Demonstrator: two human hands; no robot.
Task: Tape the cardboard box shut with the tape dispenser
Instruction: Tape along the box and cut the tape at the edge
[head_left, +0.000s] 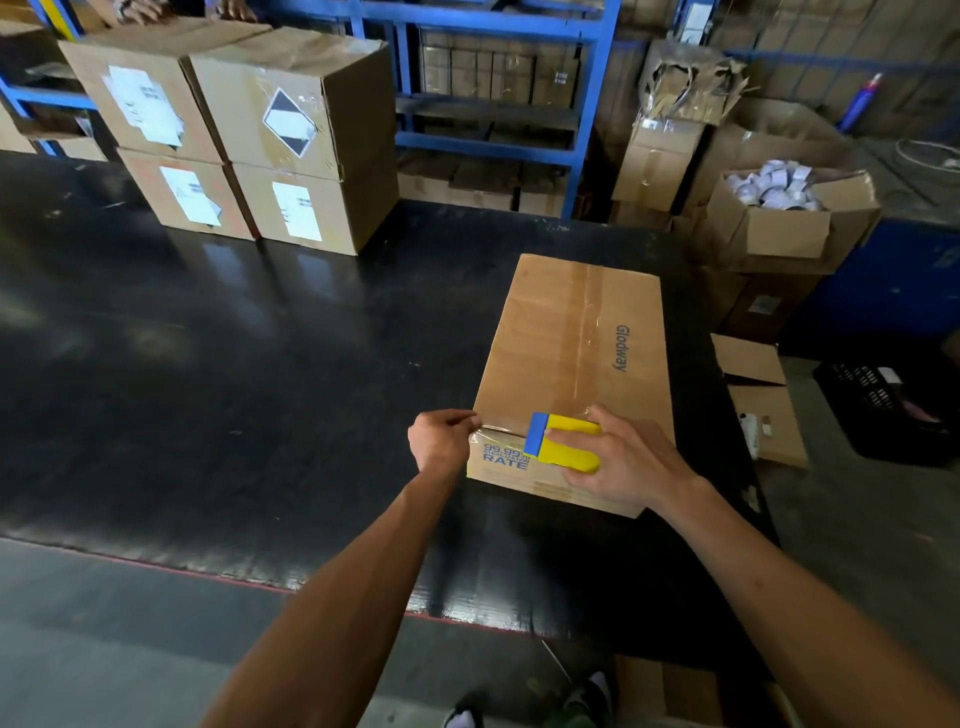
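Looking down from head height, the view shows a person's two bare forearms reaching over a glossy black table (218, 332) toward a long cardboard box (576, 364) lying flat near the table's right side. Clear tape already runs lengthwise along the box's top seam. The right hand (631, 460) rests at the near end of the box, its fingers wrapped around a yellow tape dispenser (569, 441) with a blue front edge; the dispenser sits on the box's near top edge, pointing left. The left hand (441, 436) is at the box's near left corner, thumb and fingertips pinched closely together at the corner edge; whether they pinch tape or only touch cardboard is too small to tell. Blue print reading "99.99% RATE" shows on the box's near face, between the two hands. Four stacked cardboard boxes (244, 135) with white labels stand at the far left of the table. Blue metal shelving (493, 78) rises behind them. An open carton of white rolls (789, 208) sits on the floor to the right.
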